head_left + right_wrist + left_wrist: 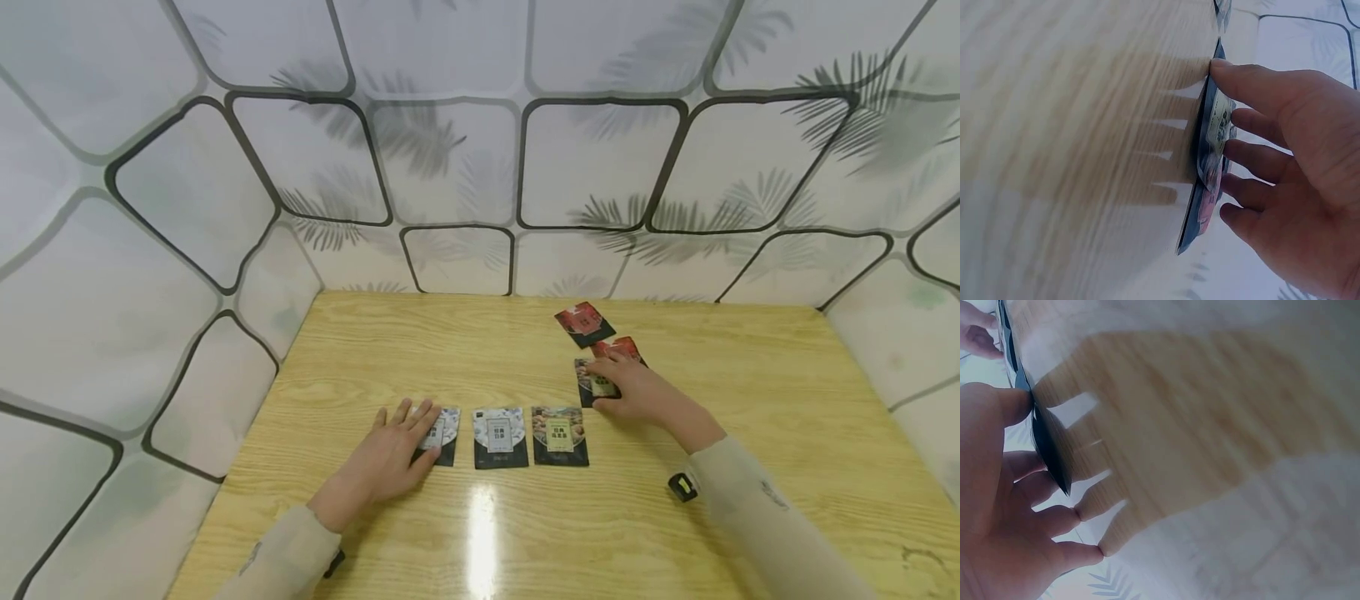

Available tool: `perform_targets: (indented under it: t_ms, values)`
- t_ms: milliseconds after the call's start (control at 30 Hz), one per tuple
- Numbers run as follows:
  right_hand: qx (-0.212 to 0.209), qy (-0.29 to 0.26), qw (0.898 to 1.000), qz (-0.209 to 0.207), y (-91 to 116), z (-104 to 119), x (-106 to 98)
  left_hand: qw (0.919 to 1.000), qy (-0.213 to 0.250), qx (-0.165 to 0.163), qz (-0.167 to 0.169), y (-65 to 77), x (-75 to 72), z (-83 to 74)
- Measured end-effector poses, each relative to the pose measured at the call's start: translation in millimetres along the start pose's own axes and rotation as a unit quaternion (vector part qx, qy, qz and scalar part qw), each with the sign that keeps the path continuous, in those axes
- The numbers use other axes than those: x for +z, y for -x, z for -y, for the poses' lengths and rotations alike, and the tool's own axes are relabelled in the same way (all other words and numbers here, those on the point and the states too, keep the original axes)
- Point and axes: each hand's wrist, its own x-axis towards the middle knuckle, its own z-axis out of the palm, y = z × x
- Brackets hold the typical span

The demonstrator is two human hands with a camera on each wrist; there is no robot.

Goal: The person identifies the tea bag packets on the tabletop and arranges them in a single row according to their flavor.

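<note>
My left hand lies with fingers spread over a white-and-black sachet. In the left wrist view its thumb touches the dark edge of that sachet. Beside it lie a second white-and-black sachet and a brown-and-black sachet, both flat on the table. Farther back, my right hand rests on another brown-and-black sachet. In the right wrist view the thumb is at this sachet's edge and the fingers touch its top. Its far end overlaps a red-and-black sachet, partly hidden by the hand.
Another red-and-black sachet lies toward the back of the wooden table, tilted and touching or close to the partly hidden red one. Patterned fabric walls rise behind the table and at both sides.
</note>
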Motion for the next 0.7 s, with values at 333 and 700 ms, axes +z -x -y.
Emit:
perform_targets:
  t_ms: [333,700]
  values:
    - [0.014,0.002,1.0,0.019,24,2,1,1.0,-0.003,0.001,-0.001,0.5,-1.4,-1.3]
    - [0.0,0.002,1.0,0.013,49,14,5,1.0,0.002,-0.005,0.005,0.3,-0.8,-0.9]
